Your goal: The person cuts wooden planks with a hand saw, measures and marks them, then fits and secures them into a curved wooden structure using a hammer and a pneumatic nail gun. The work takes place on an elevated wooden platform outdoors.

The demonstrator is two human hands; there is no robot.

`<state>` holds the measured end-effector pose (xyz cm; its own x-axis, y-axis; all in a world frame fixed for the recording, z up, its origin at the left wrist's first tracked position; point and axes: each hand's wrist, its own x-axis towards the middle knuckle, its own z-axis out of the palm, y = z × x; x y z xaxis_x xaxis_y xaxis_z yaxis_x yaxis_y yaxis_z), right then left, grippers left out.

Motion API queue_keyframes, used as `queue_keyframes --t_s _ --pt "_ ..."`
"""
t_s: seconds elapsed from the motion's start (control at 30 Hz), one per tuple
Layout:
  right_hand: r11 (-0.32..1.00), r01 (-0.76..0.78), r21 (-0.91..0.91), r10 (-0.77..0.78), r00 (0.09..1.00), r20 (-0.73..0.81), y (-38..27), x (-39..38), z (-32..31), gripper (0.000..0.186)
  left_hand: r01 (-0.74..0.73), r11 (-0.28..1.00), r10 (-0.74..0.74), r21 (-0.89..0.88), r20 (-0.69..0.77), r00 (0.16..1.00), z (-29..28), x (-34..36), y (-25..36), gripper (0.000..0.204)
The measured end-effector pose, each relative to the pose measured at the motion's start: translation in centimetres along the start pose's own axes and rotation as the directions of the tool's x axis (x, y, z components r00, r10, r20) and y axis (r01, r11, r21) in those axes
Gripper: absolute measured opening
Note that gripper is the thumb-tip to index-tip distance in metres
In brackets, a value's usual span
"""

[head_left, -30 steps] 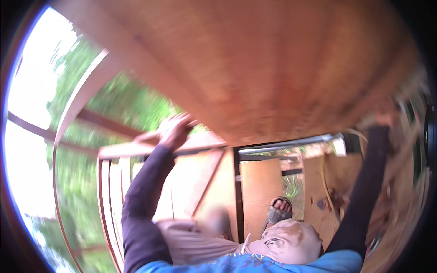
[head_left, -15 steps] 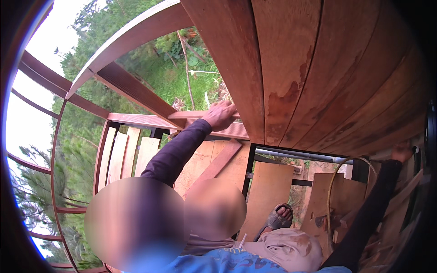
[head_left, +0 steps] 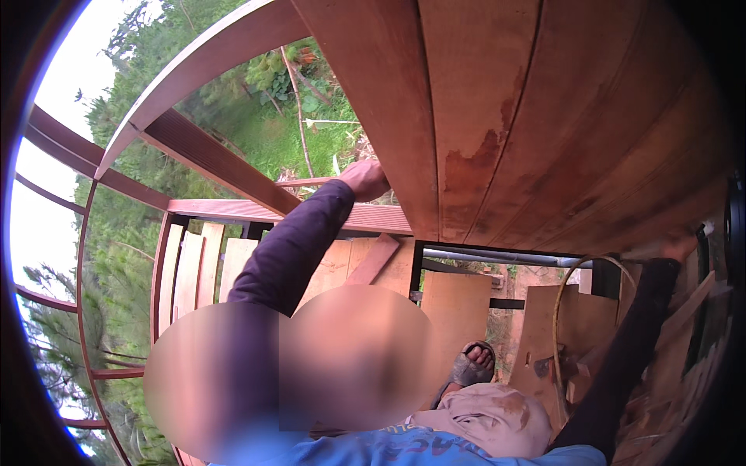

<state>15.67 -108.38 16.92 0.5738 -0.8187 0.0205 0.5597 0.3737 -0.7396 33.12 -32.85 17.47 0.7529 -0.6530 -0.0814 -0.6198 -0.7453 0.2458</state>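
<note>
My left hand [head_left: 367,180] is at the left edge of a wall of reddish-brown planks [head_left: 466,116]. Its fingers are bent and closed, and their ends disappear at that edge, so what they grip is hidden. A narrow wooden strip [head_left: 307,182] runs from a post toward this hand. At the far right, my right hand [head_left: 678,247] is stretched out near the lower end of the plank wall. It is smeared and dim, and its fingers cannot be made out. A dark wet-looking stain [head_left: 475,167] marks the planks.
A slanted wooden post [head_left: 221,167] and a ridged rail [head_left: 311,211] stand at the left, with greenery beyond. Below are loose boards [head_left: 454,311] with gaps between them. A yellowish hose [head_left: 558,342] loops beside my right arm. My sandalled foot [head_left: 472,365] rests on the boards.
The view has shifted slightly, so the scene sits a little further left and higher. My left hand stays at the plank edge, its fingers now more hidden. My right hand remains near the wall's lower end.
</note>
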Motion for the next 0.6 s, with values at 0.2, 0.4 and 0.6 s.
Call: queue_keyframes --t_s 0.2,0.4,0.6 --pt "0.989 0.011 -0.149 -0.007 1.0 0.029 -5.8 3.6 -2.7 0.035 -0.064 0.996 0.072 0.064 -0.135 0.988 0.3 -1.7 3.4 0.039" --pt "0.965 -0.053 -0.257 0.101 0.979 0.179 -8.5 5.7 -4.5 0.029 -0.04 0.999 0.04 -0.012 -0.042 0.998 -3.0 -0.2 4.3 0.058" --pt "0.996 -0.055 -0.074 0.049 0.995 -0.092 -1.4 -1.8 2.7 0.025 0.085 0.991 -0.074 0.108 -0.097 0.993 -7.5 -3.4 5.1 0.059"
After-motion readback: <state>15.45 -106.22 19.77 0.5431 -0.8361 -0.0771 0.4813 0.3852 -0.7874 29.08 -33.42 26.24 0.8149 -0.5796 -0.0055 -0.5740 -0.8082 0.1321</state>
